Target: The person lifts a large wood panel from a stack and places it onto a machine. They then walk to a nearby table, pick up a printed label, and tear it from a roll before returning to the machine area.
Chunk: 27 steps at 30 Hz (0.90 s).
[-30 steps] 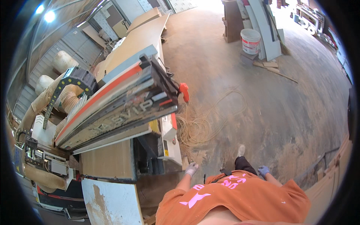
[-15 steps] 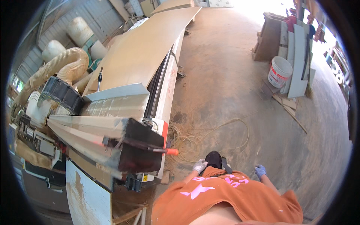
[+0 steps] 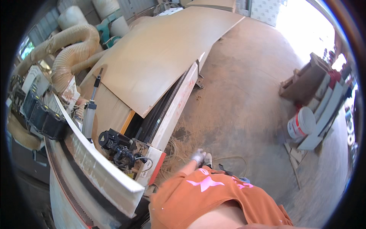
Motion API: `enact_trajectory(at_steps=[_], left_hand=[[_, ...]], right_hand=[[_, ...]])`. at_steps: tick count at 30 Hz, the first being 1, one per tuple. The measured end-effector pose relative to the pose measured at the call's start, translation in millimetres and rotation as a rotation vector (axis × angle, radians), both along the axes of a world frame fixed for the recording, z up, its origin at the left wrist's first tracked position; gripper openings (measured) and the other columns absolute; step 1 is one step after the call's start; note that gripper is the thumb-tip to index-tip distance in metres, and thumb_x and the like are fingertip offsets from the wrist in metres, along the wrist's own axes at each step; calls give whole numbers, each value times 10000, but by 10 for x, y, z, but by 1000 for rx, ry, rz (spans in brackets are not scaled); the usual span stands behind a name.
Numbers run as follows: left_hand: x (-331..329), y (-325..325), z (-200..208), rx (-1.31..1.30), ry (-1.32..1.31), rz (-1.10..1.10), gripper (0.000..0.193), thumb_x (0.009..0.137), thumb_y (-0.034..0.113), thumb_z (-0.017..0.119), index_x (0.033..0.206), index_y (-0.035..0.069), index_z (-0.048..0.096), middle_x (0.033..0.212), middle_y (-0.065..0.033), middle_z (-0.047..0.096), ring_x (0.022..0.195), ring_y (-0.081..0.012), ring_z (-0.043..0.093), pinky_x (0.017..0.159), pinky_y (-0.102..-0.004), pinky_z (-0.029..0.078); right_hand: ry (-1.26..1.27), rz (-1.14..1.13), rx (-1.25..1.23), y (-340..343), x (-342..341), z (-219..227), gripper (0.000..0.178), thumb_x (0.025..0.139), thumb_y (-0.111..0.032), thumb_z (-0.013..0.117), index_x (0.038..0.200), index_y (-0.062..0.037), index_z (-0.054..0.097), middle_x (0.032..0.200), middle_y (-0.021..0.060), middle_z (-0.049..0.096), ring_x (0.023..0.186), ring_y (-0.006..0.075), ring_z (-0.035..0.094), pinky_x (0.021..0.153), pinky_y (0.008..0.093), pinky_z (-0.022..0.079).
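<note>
My left hand (image 3: 198, 156), in a pale grey-white glove, hangs in front of my body beside my shoe (image 3: 207, 160). It is small and smeared, so its fingers cannot be read, and nothing plainly shows in it. Only a bit of blue glove shows of my right hand (image 3: 244, 179), past the edge of my orange shirt (image 3: 225, 194); its fingers are hidden. To the left stands a long machine (image 3: 181, 101) with a white side rail. A large tan board (image 3: 164, 49) lies over its bed, its near corner pointing toward me. Neither hand touches the machine or the board.
The machine's white crossbeam (image 3: 103, 164) and a black motor (image 3: 110, 140) jut out at the near left. Ribbed hoses (image 3: 76, 42) rise behind. A thin hose (image 3: 244, 164) loops on the dusty floor. A white bucket (image 3: 302, 123) stands by leaning boards (image 3: 324, 110) at right.
My view has moved forward along the machine and tilted. The black beam end with the orange-handled tool has left view, and the motor now shows. My right hand is now mostly hidden.
</note>
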<state>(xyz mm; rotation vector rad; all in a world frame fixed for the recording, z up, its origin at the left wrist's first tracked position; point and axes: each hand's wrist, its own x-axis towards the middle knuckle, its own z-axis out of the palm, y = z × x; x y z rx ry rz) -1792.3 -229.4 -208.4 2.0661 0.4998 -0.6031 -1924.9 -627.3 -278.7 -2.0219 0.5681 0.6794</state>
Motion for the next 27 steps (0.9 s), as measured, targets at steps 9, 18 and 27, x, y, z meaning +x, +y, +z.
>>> enact_trajectory(at_steps=[9,18,27], left_hand=[[1574,1020,777,555,-506,457,694,737,329,635,1314,31,390,1356,-233,376,1254,-367,359,1046,-429,298],[1850,2184,1468,1042,-245,704,843,679,379,682,1364,95,282,1403,-253,265,1328,-400,203,1077,-486,203],[2145,2146,1602,1132,58,743,867,655,395,701,1364,117,285,1403,-237,270,1322,-372,218,1059,-456,247]], right_hand=[[7,-300,239,243,1983,399,221,802,-52,590,1016,-10,625,770,46,627,594,128,550,522,257,457],[90,224,79,344,3834,413,279,777,-100,628,1041,-9,635,858,89,663,633,162,595,574,292,502],[11,458,-11,477,5616,641,314,788,-156,608,1072,-26,637,938,123,672,763,187,637,689,309,522]])
